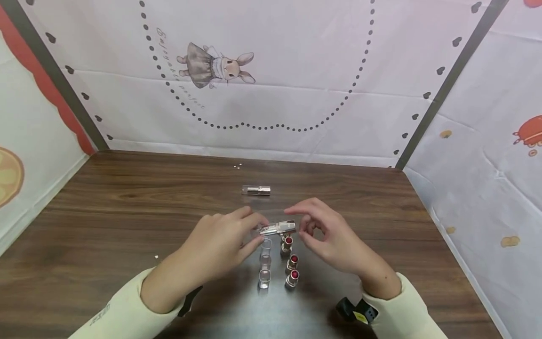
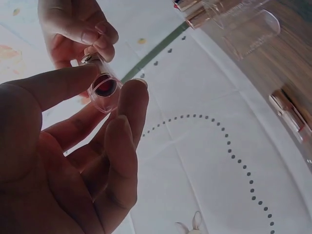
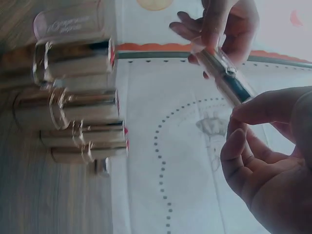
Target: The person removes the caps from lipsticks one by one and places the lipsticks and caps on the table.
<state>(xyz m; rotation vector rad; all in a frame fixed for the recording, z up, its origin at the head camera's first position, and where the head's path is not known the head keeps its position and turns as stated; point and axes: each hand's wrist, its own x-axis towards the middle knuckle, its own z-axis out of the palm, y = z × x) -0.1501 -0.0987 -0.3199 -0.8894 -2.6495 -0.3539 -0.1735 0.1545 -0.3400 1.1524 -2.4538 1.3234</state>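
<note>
My left hand (image 1: 220, 233) pinches a lipstick (image 1: 277, 228) with a clear cap over one end, thumb and fingers around the cap. Held sideways above the table, the tube points its shiny metallic base to the right. In the left wrist view, a dark red tip shows through the cap. My right hand (image 1: 334, 235) is at the base end, its index finger raised over the tube and its thumb apart from the index. Below stand several uncapped lipsticks (image 1: 292, 278) in a row, with red tips up. Several clear caps (image 1: 264, 278) stand in a row to their left.
Another capped lipstick (image 1: 256, 190) lies on the dark wooden table (image 1: 127, 197) behind the hands. Tiny white bits (image 1: 238, 166) lie farther back, and one more is at the left. Printed cloth walls (image 1: 275, 70) enclose the table at the back and both sides.
</note>
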